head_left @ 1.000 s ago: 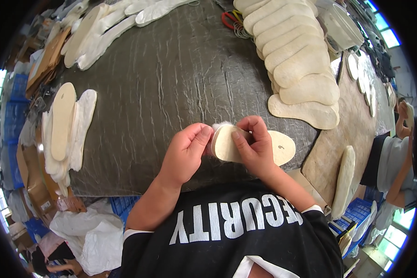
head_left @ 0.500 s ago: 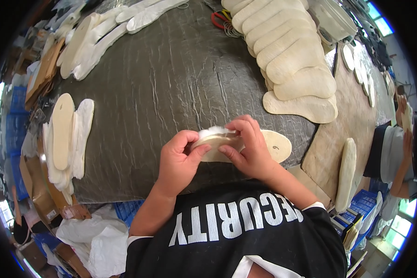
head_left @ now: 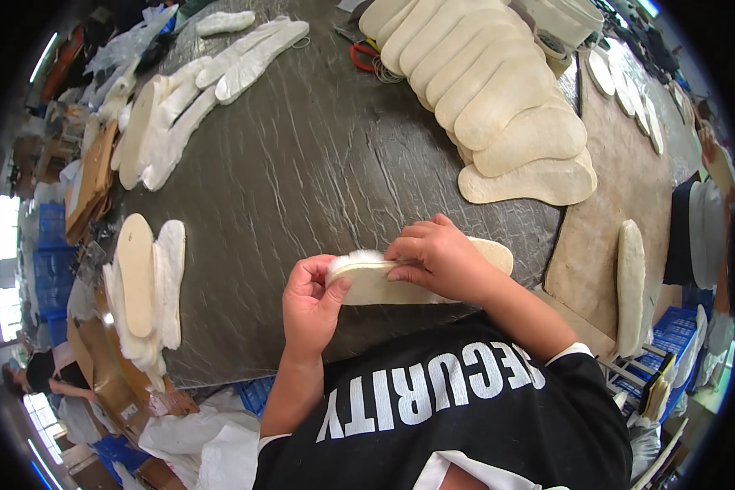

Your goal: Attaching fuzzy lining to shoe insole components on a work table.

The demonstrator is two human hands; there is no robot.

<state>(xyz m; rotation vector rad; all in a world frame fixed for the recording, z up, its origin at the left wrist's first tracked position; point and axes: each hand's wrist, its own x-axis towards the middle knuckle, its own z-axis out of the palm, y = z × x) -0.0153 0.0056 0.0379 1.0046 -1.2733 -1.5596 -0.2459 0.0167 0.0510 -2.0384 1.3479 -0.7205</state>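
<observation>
Between my two hands is a cream insole (head_left: 376,287) with white fleece showing along its far edge. My left hand (head_left: 312,298) pinches its left end, thumb on the smooth cream side and fingers behind. My right hand (head_left: 441,257) grips the far edge near the middle, with finger and thumb closed on the rim. The insole's right end reaches out past my right hand. It lies tilted just above the dark table (head_left: 261,204), close to my body.
At the far right, overlapping cream insoles (head_left: 498,106) form a long row, with red-handled scissors (head_left: 363,57) beside it. Fleecy insoles lie in a left stack (head_left: 136,273) and a far-left pile (head_left: 171,114). A single insole (head_left: 630,286) rests on the brown board (head_left: 592,237).
The insole has straightened from a bent shape, and more of its smooth side shows. My right hand has turned over its far edge. The whole view has shifted slightly.
</observation>
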